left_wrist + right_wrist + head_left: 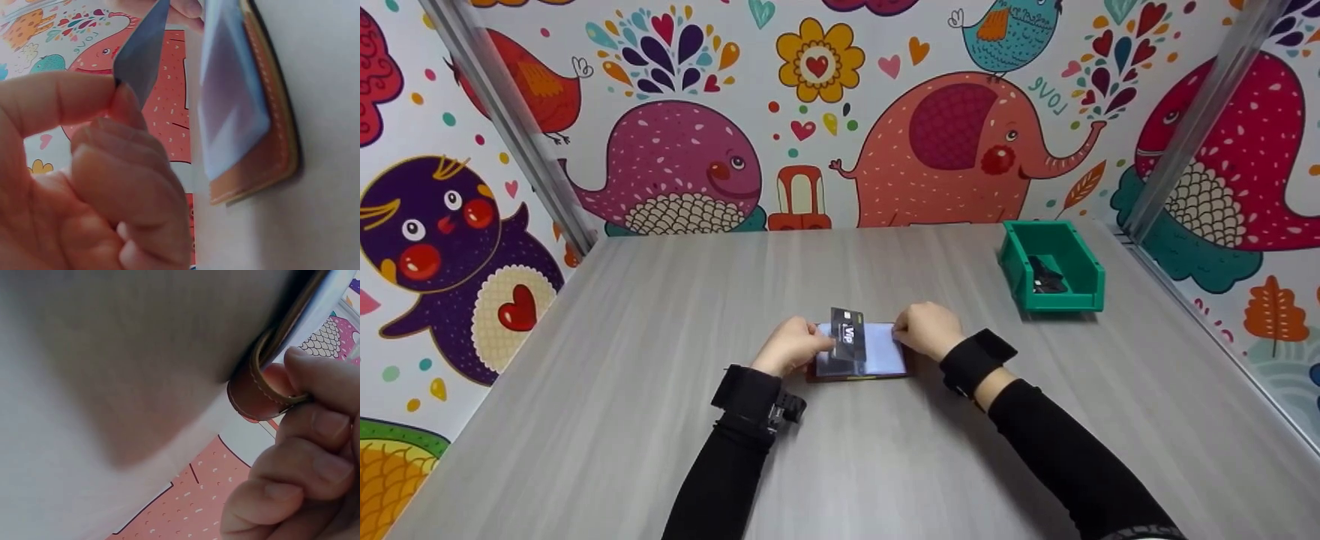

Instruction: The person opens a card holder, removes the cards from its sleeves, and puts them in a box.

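Between left thumb and forefinger, my left hand [791, 346] pinches a black card [849, 335] marked "Vip". The card stands tilted above an open card holder [886, 351] that lies on the table. In the left wrist view, the holder shows clear plastic sleeves [232, 107] and a stitched brown leather cover [242, 183]. My right hand [931, 328] grips the holder at its right side. There, in the right wrist view, a curved leather strap [253, 396] bends beside the right thumb and forefinger. The card's lower edge is partly hidden by the left fingers.
A green bin [1061, 301] with several dark items [1044, 276] inside stands at the table's back right. Wood-grain table [645, 420] surrounds the hands. Printed cartoon walls [810, 150] and metal posts [521, 120] border it at the back and sides.
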{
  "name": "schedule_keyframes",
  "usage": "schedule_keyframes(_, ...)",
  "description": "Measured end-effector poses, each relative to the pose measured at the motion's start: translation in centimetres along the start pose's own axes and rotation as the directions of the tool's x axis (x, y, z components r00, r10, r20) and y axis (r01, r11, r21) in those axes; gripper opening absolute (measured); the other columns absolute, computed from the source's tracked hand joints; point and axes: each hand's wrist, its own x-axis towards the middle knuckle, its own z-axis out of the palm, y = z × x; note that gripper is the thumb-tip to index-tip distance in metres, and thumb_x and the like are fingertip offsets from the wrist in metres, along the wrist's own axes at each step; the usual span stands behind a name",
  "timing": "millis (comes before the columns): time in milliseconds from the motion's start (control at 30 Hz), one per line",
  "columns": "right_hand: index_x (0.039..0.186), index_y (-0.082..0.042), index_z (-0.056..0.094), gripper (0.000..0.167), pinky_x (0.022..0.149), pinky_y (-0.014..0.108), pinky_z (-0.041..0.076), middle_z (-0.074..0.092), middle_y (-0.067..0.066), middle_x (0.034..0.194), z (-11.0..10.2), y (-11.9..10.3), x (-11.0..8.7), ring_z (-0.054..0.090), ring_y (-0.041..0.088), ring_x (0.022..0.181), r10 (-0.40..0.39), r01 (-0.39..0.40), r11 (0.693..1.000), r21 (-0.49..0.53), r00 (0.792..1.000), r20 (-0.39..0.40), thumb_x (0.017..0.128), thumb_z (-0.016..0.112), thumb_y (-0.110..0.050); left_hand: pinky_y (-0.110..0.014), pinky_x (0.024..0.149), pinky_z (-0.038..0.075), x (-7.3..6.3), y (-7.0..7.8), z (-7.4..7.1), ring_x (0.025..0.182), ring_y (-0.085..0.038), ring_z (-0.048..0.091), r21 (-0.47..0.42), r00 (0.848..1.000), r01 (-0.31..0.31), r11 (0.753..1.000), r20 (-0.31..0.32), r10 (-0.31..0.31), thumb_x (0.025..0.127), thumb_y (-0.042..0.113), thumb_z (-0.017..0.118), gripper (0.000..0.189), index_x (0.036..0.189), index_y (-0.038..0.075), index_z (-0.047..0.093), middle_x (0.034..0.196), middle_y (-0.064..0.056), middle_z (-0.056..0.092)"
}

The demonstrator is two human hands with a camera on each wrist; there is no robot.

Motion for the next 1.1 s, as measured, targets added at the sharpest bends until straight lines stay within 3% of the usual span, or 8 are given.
schedule_keyframes(333, 0.096, -0.013, 0.080, 0.013, 0.073, 0.040, 0.053, 0.074, 0.001, 0.093, -0.2, 0.7, -0.5, 0.067, 0.020, 0.081, 0.029, -0.034, 0.995, 0.091, 0.998, 0.053, 0.090, 0.071, -0.020, -0.021, 0.039, 0.028, -0.3, 0.3, -0.5, 0.040, -0.006, 0.032, 0.007, 0.995, -0.096, 0.995, 0.008, 0.096, 0.082, 0.010, 0.066, 0.031, 0.056, 0.014, 0.049, 0.047, 0.008, 0.035)
schedule_keyframes(500, 0.105, -0.011, 0.078, 0.020, 0.080, 0.041, 0.052, 0.073, 0.003, 0.101, -0.5, 1.1, -0.9, 0.064, 0.020, 0.088, 0.031, -0.046, 0.986, 0.162, 0.995, 0.093, 0.093, 0.069, -0.024, -0.021, 0.038, 0.026, -0.7, 0.7, -0.7, 0.038, -0.005, 0.030, -0.078, 0.993, -0.114, 0.990, 0.028, 0.117, 0.084, 0.008, 0.065, 0.029, 0.057, 0.012, 0.053, 0.048, 0.008, 0.035)
schedule_keyframes(700, 0.113, -0.006, 0.074, 0.027, 0.063, 0.033, 0.047, 0.067, 0.003, 0.080, -1.7, 1.0, -1.1, 0.057, 0.016, 0.068, 0.038, -0.065, 0.959, 0.275, 0.994, 0.102, 0.094, 0.067, -0.022, -0.021, 0.041, 0.029, -1.0, 1.1, -0.9, 0.040, -0.006, 0.033, -0.140, 0.986, -0.159, 0.977, 0.032, 0.165, 0.086, 0.006, 0.065, 0.027, 0.060, 0.010, 0.058, 0.051, 0.006, 0.038)
schedule_keyframes(800, 0.112, -0.004, 0.074, 0.025, 0.059, 0.031, 0.042, 0.062, 0.002, 0.076, -2.4, 0.9, -1.2, 0.052, 0.016, 0.065, 0.047, -0.071, 0.941, 0.332, 0.996, 0.078, 0.095, 0.066, -0.020, -0.022, 0.042, 0.031, -1.1, 1.3, -0.9, 0.041, -0.006, 0.035, -0.166, 0.982, -0.178, 0.970, 0.034, 0.186, 0.086, 0.005, 0.064, 0.026, 0.061, 0.009, 0.059, 0.051, 0.006, 0.038)
schedule_keyframes(967, 0.102, -0.004, 0.076, 0.021, 0.063, 0.031, 0.040, 0.064, 0.003, 0.080, -3.5, 0.3, -1.4, 0.051, 0.016, 0.069, 0.040, -0.036, 0.909, 0.415, 0.999, -0.001, 0.095, 0.067, -0.021, -0.022, 0.043, 0.034, -1.3, 1.7, -0.8, 0.044, -0.007, 0.037, -0.172, 0.977, -0.205, 0.964, 0.020, 0.211, 0.086, 0.007, 0.064, 0.023, 0.064, 0.009, 0.061, 0.053, 0.006, 0.039)
schedule_keyframes(1100, 0.097, -0.003, 0.076, 0.025, 0.060, 0.030, 0.040, 0.062, 0.003, 0.074, -4.0, -0.4, -1.7, 0.050, 0.014, 0.065, 0.027, -0.020, 0.882, 0.471, 1.000, -0.008, 0.096, 0.067, -0.026, -0.022, 0.044, 0.033, -1.4, 2.1, -0.7, 0.047, -0.006, 0.037, -0.163, 0.975, -0.216, 0.963, 0.009, 0.220, 0.086, 0.008, 0.065, 0.019, 0.067, 0.006, 0.063, 0.054, 0.006, 0.039)
